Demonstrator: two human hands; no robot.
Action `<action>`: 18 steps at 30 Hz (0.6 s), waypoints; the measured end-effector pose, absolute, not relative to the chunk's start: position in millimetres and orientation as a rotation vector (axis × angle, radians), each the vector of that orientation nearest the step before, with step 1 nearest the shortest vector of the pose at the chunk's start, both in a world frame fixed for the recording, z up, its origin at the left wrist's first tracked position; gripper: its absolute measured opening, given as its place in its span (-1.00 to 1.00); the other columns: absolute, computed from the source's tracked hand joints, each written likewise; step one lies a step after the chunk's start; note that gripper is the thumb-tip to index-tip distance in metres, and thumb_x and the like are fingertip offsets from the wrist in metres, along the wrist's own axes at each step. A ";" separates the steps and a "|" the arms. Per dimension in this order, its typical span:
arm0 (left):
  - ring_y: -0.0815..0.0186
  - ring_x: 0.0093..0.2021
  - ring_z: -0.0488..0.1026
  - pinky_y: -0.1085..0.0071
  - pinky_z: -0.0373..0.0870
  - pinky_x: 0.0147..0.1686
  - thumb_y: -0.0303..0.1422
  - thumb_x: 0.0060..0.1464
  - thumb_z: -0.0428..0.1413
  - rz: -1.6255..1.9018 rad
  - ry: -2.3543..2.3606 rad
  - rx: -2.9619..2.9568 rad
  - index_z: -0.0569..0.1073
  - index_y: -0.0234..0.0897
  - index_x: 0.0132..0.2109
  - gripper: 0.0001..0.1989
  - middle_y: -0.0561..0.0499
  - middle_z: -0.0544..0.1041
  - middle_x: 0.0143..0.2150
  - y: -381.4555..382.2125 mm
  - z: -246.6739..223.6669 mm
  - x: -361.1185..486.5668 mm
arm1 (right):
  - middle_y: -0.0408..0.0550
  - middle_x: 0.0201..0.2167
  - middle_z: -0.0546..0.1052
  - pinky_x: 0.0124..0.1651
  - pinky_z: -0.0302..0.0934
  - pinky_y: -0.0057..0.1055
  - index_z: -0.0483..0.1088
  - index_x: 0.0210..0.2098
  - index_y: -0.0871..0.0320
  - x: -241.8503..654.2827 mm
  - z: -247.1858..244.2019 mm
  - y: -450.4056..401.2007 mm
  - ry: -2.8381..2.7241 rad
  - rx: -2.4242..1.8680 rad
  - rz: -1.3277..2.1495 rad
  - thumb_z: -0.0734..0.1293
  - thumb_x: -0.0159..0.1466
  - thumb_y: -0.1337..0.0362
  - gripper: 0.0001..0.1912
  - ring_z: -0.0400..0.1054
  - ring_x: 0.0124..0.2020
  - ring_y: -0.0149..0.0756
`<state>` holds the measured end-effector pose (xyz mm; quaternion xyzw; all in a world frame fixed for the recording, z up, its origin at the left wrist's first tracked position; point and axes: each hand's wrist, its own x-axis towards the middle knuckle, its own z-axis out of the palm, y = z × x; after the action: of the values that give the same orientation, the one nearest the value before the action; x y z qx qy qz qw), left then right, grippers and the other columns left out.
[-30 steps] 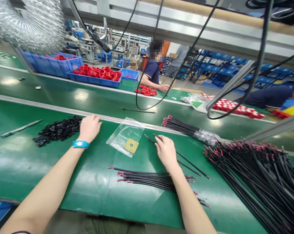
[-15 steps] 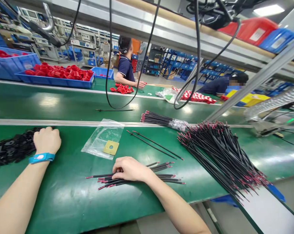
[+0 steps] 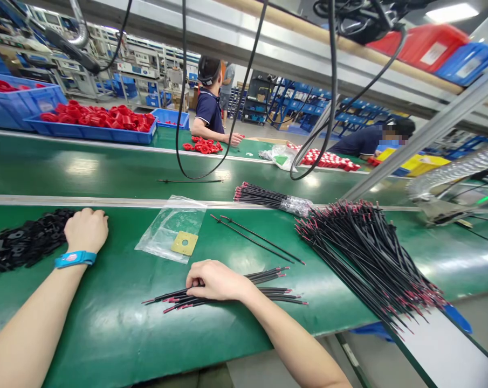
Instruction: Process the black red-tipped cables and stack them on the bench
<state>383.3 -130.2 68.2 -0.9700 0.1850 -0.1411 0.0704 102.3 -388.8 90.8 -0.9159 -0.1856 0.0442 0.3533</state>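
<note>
My left hand [image 3: 87,229], with a blue band at the wrist, is at the right edge of a heap of small black plastic parts [image 3: 25,242]. Its fingers curl down out of sight, and whatever they hold is hidden. My right hand [image 3: 215,280] rests over a loose bunch of black cables [image 3: 268,292] with red ends, its thumb and fingers closed on one or more of them. Two separate cables [image 3: 255,240], each with a small black piece near one end, lie just beyond it.
A clear plastic bag [image 3: 169,226] with a yellow square plate [image 3: 184,243] lies between my hands. On the right is a large pile of cables [image 3: 361,258], with a wrapped bundle [image 3: 268,196] behind. Black cords [image 3: 183,108] hang ahead. Co-workers sit across the bench.
My left hand has shifted a little right, along the edge of the black parts. My right hand stays in place, while the cables under it have shifted slightly at their left ends.
</note>
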 end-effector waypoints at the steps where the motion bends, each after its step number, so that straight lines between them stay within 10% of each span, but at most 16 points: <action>1: 0.06 -0.20 0.38 0.33 0.22 -0.28 -0.27 0.26 -0.18 -0.415 0.548 -2.920 0.51 -0.44 -0.12 -0.57 -0.25 0.45 -0.17 -130.3 69.0 383.1 | -0.19 -0.39 0.44 -0.32 0.13 -0.58 0.44 -0.34 0.16 102.3 91.6 -389.0 -0.489 -2.354 0.125 0.41 0.21 0.32 -0.94 0.30 -0.41 -0.49; 11: 0.07 -0.20 0.42 0.31 0.24 -0.29 -0.28 0.31 -0.27 -0.514 0.578 -3.014 0.45 -0.43 -0.03 -0.55 -0.24 0.46 -0.14 -137.5 70.9 375.5 | -0.09 -0.30 0.48 -0.23 0.18 -0.51 0.47 -0.05 0.10 111.7 86.1 -395.2 -0.042 -2.317 -0.463 0.20 0.38 0.32 -0.75 0.35 -0.33 -0.41; 18: 0.09 -0.11 0.42 0.31 0.27 -0.21 -0.28 0.28 -0.20 -0.537 0.610 -3.172 0.45 -0.37 -0.01 -0.60 -0.23 0.44 -0.06 -146.5 64.3 375.6 | -0.13 -0.49 0.43 -0.37 0.07 -0.50 0.54 -0.26 0.09 118.7 68.8 -398.9 0.009 -2.591 -0.722 0.23 0.39 0.17 -0.73 0.31 -0.48 -0.45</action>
<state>375.6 -146.5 64.3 -0.9666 0.1858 -0.1636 -0.0662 118.7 -398.9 68.8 -0.9388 0.0033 -0.2616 0.2239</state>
